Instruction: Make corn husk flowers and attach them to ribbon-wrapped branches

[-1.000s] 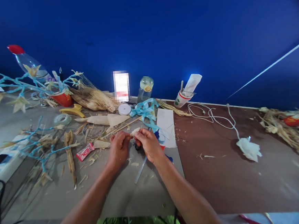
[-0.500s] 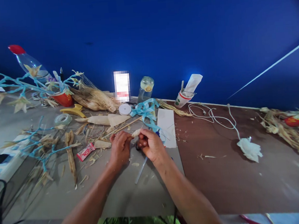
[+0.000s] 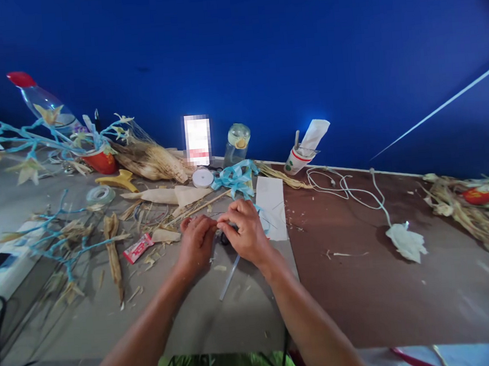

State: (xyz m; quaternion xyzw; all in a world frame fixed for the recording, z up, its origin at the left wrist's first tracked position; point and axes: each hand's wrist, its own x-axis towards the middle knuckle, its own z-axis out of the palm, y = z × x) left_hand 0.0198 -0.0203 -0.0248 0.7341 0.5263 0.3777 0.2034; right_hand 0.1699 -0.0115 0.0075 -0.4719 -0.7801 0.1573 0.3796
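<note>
My left hand is closed in a pinch, its fingertips nearly touching those of my right hand. Both pinch at a small pale piece of dried corn husk, now almost wholly hidden by the fingers. Below my right wrist lies a thin translucent stick. Something dark shows on the table under my right fingers. Just beyond the hands are a bundle of light blue ribbon and a white sheet of paper. Loose husk pieces lie left of my left hand.
A blue-wrapped branch, a red wrapper, a tape roll and a yellow hair claw lie to the left. Behind stand a glass jar and a white cup. A white cable and husk bundles are right.
My right hand has turned and risen slightly, its fingers now covering the husk piece that showed between the hands. My left hand has hardly moved. The whole view has shifted slightly.
</note>
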